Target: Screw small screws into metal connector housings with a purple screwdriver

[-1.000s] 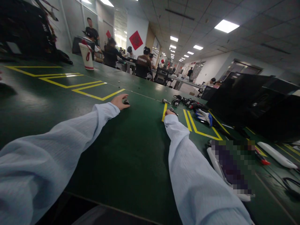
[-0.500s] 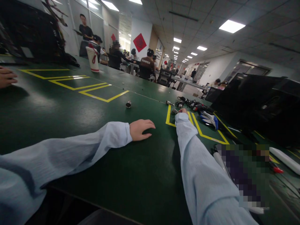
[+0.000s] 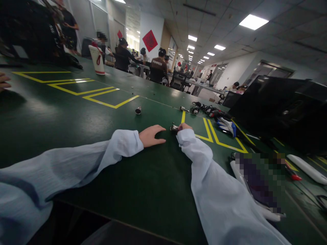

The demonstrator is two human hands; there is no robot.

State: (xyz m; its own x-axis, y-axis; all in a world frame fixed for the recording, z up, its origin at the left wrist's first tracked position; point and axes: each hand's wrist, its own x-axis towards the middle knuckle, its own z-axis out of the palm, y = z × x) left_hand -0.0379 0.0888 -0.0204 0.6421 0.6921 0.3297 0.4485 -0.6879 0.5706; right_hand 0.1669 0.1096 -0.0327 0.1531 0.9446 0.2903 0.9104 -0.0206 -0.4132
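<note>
My left hand (image 3: 151,134) lies flat on the green table (image 3: 76,115), fingers stretched out and holding nothing. Just to its right my right hand (image 3: 184,127) is mostly hidden by its pale blue sleeve; its fingers are closed on a small shiny metal part (image 3: 174,128). A second small metal part (image 3: 138,110) lies alone on the table farther away, beyond my left hand.
Yellow tape lines (image 3: 102,98) mark boxes on the table. Several dark tools (image 3: 204,109) and a white-blue glove (image 3: 226,126) lie at the right, before big black cases (image 3: 281,109). A white cup (image 3: 97,59) stands far left. Another person's fingers (image 3: 3,81) show at the left edge.
My left hand let go of the far metal part and drew back to the near table. My right hand pulled back toward me and to the left with a metal part.
</note>
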